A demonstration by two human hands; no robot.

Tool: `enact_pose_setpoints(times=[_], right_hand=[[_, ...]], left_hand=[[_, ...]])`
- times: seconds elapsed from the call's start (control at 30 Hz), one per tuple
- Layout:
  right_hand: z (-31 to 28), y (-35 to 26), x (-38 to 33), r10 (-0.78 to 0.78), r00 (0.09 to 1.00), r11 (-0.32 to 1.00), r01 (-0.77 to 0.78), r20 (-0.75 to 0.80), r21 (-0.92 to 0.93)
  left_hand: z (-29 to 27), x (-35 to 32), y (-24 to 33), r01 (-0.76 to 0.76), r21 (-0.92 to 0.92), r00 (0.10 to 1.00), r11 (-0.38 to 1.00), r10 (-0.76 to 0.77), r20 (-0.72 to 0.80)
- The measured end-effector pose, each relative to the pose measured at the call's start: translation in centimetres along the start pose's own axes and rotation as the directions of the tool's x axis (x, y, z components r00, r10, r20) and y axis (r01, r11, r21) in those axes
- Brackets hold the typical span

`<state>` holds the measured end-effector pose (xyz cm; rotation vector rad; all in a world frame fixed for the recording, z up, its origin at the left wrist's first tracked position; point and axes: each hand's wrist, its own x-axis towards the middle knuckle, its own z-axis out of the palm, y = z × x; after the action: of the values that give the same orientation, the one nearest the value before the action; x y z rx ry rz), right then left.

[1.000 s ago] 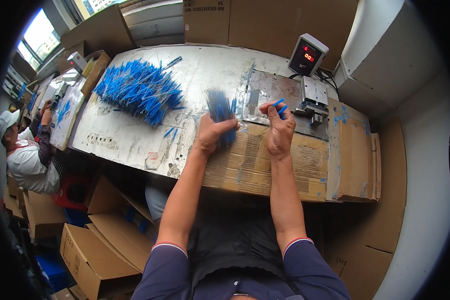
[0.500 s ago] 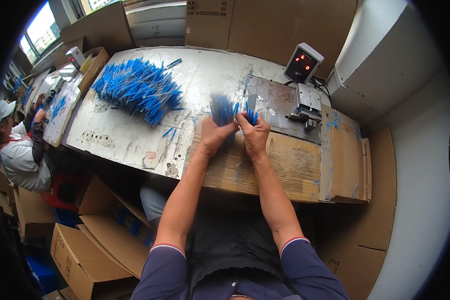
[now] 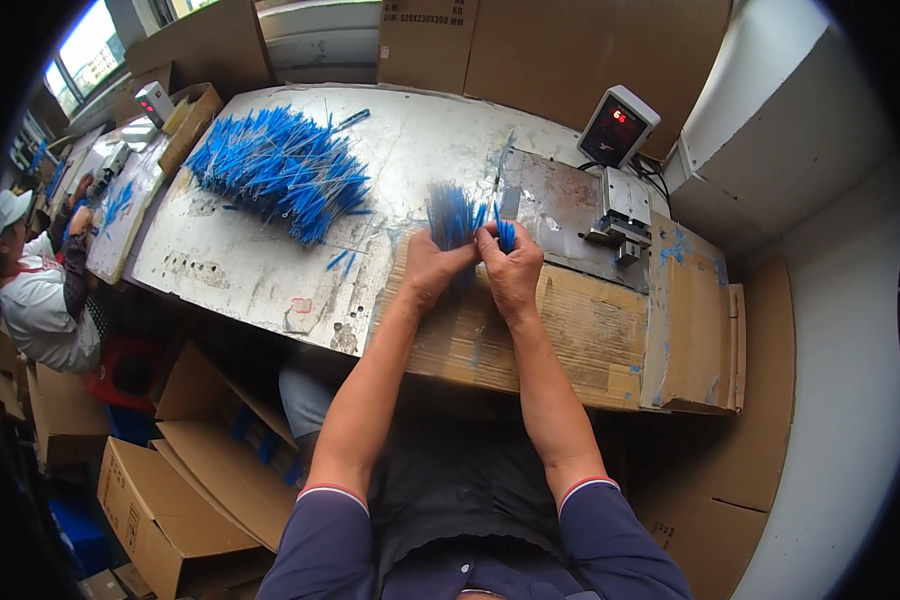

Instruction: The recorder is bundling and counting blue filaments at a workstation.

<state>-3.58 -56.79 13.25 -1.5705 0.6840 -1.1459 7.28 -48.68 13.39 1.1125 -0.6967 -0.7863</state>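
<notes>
Over the front of the table, my left hand is closed around a thick bundle of thin blue sticks with pale, wire-like upper ends. Right beside it, my right hand grips a smaller bunch of the same blue sticks. The two hands nearly touch at the thumbs, where a few sticks show between them. Fingertips on the far side are hidden. A large heap of blue sticks lies to the left on the white table.
Right of my hands, a small metal fixture sits on a steel plate, with a red-digit display box behind. Cardboard covers the front edge. A pen-like tool lies beyond the heap. Open cartons stand lower left; a co-worker sits far left.
The whole view has shifted slightly. Both hands stay close together with their bundles, and the left bundle looks less blurred. The digits on the display have changed.
</notes>
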Motion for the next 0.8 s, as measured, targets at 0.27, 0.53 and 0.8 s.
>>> enact_pose_setpoints(times=[0.27,0.53,0.8], right_hand=[[-0.2,0.0,-0.1,-0.010,0.991,0.995,0.023,-0.136,0.096],[-1.2,-0.3,0.8,0.181,0.978,0.831,-0.094,-0.107,0.548],[-0.1,-0.7,1.1,0.094,0.996,0.895,-0.082,-0.007,0.439]], left_hand=[[-0.2,0.2,0.0,0.084,0.000,0.996,0.996,-0.084,-0.021],[-0.3,0.2,-0.1,0.095,-0.001,0.995,0.995,-0.095,-0.031],[0.1,0.1,0.7,0.116,-0.037,0.993,0.993,-0.115,0.036]])
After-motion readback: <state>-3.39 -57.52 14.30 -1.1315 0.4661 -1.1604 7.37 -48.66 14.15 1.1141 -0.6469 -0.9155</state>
